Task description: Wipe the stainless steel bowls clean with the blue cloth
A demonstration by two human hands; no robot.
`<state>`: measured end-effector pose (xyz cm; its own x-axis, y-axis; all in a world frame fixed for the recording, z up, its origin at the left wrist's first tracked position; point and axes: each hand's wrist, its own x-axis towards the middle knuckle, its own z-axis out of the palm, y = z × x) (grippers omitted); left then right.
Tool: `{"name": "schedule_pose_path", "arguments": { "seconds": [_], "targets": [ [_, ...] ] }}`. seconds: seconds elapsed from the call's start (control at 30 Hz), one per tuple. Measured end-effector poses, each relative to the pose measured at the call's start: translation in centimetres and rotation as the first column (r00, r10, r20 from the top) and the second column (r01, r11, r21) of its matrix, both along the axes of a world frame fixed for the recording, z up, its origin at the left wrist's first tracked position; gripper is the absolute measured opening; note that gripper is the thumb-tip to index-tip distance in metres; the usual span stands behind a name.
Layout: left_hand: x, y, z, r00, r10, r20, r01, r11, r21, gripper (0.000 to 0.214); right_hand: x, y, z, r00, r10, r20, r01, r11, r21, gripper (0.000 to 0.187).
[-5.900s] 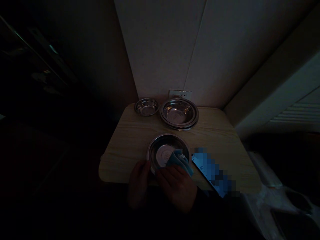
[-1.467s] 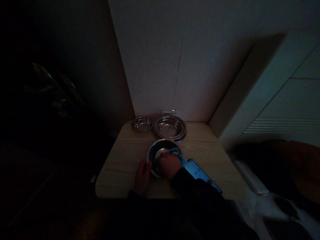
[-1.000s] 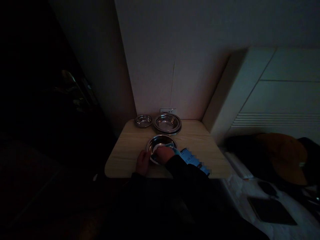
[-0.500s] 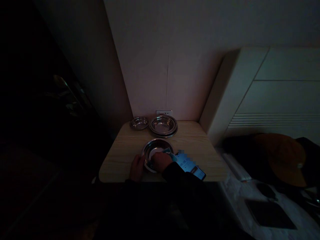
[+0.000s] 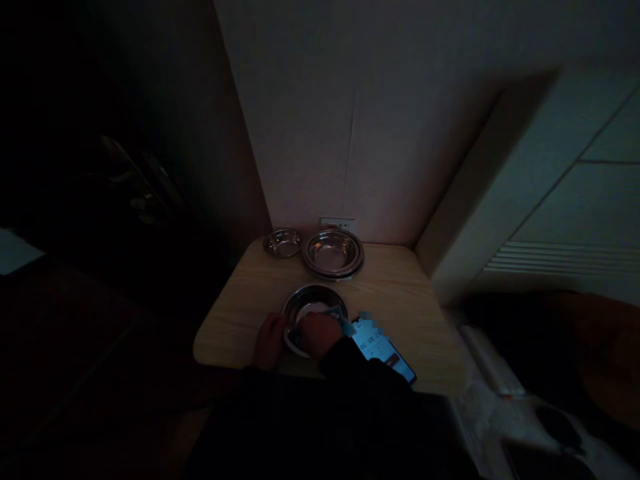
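A steel bowl (image 5: pixel 311 300) sits near the front edge of a small wooden table (image 5: pixel 240 300). My right hand (image 5: pixel 316 335) is closed on a light blue cloth (image 5: pixel 336 315) and presses it inside the bowl. My left hand (image 5: pixel 269 341) grips the bowl's left rim and rests on the table. The room is very dark and finger detail is faint.
A lit phone (image 5: pixel 384 349) lies right of the bowl. A small steel bowl (image 5: pixel 283 243) and a stack of larger bowls (image 5: pixel 333 253) stand by the wall, under a socket (image 5: pixel 338 224). A pale headboard (image 5: pixel 540 200) and a bed are on the right.
My right hand has kept rubbing the cloth round inside the bowl while my left hand held the rim. My head has drifted, so the view shifted.
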<state>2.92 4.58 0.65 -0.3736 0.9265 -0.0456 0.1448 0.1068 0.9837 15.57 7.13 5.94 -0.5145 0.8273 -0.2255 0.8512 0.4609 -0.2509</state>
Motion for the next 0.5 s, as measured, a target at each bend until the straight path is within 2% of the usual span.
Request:
{"name": "schedule_pose_path", "arguments": {
  "seconds": [0.33,0.5],
  "targets": [
    [-0.26,0.09,0.30,0.997,-0.081,-0.002,0.081,0.997,0.011,0.033,-0.23,-0.94,0.14,0.992,-0.125,-0.017,0.126,0.991,0.034,0.024],
    [-0.39,0.28,-0.28,0.994,-0.103,0.025,0.103,0.995,0.002,0.031,-0.53,-0.79,-0.32,0.987,-0.158,-0.019,0.159,0.987,0.034,0.025]
  ]
}}
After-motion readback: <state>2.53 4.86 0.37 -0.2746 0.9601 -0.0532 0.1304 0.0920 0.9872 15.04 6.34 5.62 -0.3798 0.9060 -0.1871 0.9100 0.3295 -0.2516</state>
